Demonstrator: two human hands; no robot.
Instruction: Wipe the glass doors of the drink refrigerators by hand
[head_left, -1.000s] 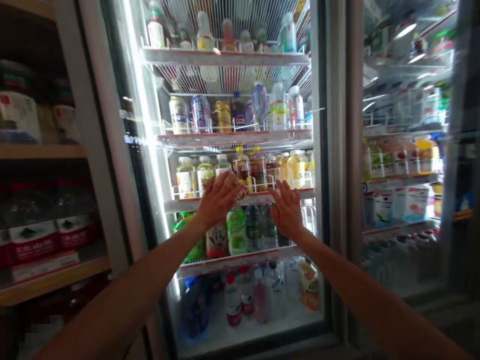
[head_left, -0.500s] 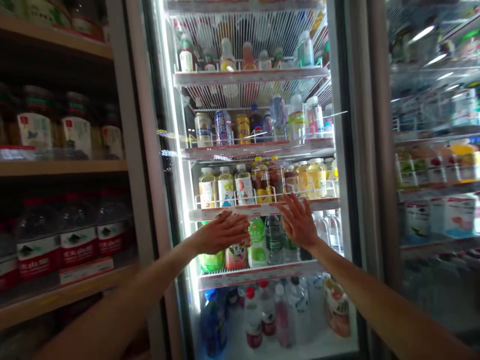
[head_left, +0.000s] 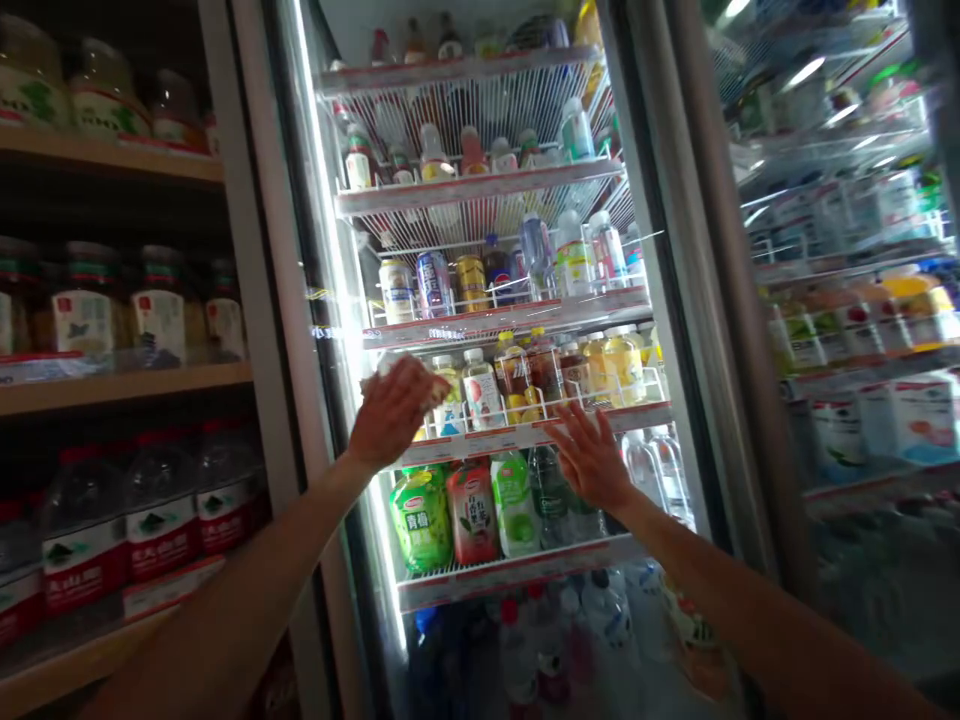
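My left hand is raised in front of the glass door of a lit drinks fridge, near its left edge. Its fingers lie over a pale crumpled cloth, mostly hidden under the palm and a little blurred. Lower and to the right, my right hand has its fingers spread toward the glass and holds nothing. Behind the door, juice bottles line one shelf. Larger bottles, among them a green one and a red one, stand on the shelf below.
At the left, wooden shelves carry jars and large red-labelled water bottles. A metal door frame runs down the right side, with another stocked glass-fronted fridge beyond it. Reflections cross the glass.
My left hand has moved up and to the left across the door with the cloth. My right hand stays in about the same place, while the view has shifted and tilted.
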